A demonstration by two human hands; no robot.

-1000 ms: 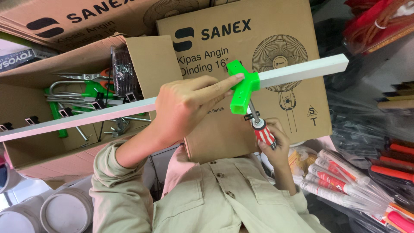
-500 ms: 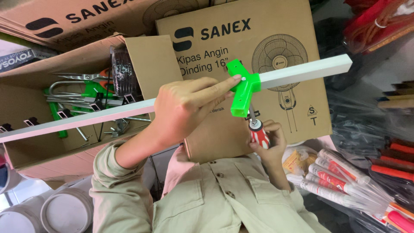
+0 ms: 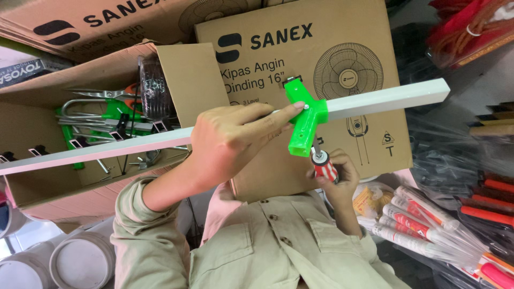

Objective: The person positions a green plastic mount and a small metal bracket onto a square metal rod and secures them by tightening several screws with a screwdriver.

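From the head camera, your left hand (image 3: 230,142) is wrapped around a long white square-section bar (image 3: 385,99) that runs across the whole frame, fingers clenched on it with the index finger stretched out along the bar and touching the bright green plastic cross-shaped bracket (image 3: 306,119) fitted over it. Your right hand (image 3: 337,174) sits just below that bracket, fingers closed around a screwdriver with a red, white and black striped handle (image 3: 324,166), its shaft pointing up into the bottom of the green piece. Behind the bar there's a brown cardboard box with a fan drawing (image 3: 300,69), and to the side an open cardboard box (image 3: 80,144) stuffed with green and metal hardware. Over on the other side, a pile of plastic-wrapped red-and-white tools (image 3: 428,219) lies near your right forearm.
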